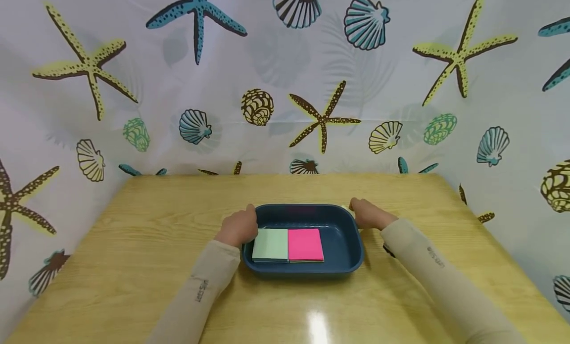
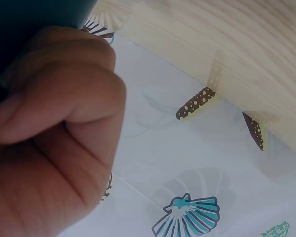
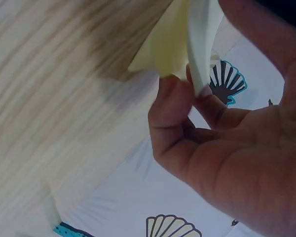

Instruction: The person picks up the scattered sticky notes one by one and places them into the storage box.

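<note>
A dark blue tray (image 1: 343, 245) stands on the wooden table, with a pale green stack of square paper notes (image 1: 270, 243) and a bright pink stack (image 1: 305, 243) side by side in its left half. My left hand (image 1: 240, 226) grips the tray's left rim, fingers curled in the left wrist view. Past the tray's right back corner, my right hand (image 1: 368, 214) pinches pale yellow paper (image 3: 170, 42) between thumb and fingertips. In the right wrist view the paper fans apart into a yellow side and a whiter side. Most of it is hidden in the head view.
Light wooden table (image 1: 173, 210) surrounds the tray. A white cloth (image 1: 285, 101) printed with starfish and shells hangs behind the table and along both sides. Something small and dark (image 1: 389, 250) shows under the right sleeve.
</note>
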`<state>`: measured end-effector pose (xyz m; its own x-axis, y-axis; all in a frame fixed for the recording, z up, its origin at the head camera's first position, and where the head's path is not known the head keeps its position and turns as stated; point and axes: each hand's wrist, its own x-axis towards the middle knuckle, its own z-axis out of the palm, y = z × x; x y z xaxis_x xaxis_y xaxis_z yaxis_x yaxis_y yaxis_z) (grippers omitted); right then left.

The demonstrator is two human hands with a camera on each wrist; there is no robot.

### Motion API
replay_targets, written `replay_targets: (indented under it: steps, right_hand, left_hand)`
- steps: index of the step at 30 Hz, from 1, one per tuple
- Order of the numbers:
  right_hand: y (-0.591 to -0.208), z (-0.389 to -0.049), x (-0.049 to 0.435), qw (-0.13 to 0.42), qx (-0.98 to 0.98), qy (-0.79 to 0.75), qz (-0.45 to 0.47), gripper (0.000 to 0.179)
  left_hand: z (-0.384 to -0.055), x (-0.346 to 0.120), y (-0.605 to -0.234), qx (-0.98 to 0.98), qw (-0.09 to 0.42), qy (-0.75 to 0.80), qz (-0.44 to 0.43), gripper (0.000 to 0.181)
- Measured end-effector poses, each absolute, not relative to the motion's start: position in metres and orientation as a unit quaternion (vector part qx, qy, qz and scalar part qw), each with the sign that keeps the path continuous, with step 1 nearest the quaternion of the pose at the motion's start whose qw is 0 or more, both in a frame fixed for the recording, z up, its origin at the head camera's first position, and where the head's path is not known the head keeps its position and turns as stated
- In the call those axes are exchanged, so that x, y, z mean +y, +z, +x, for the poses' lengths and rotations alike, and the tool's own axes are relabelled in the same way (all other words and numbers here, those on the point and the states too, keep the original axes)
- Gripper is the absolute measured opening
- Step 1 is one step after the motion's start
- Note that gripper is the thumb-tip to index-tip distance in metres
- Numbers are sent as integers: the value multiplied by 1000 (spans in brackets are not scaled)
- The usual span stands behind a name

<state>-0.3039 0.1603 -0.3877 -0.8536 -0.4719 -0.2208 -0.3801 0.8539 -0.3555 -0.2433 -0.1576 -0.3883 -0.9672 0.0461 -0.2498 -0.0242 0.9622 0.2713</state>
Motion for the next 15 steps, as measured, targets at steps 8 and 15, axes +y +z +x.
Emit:
replay_targets:
  steps: [8,15]
  right_hand:
    - [-398,-301,174,88,954,-203,-200,22]
    - [-400,-307,178,56,959,-205,-189,17]
  left_hand:
    - [-244,-150,-393,985,115,127,12,49]
    - [-243,-154,-394,987,94,132,11,47]
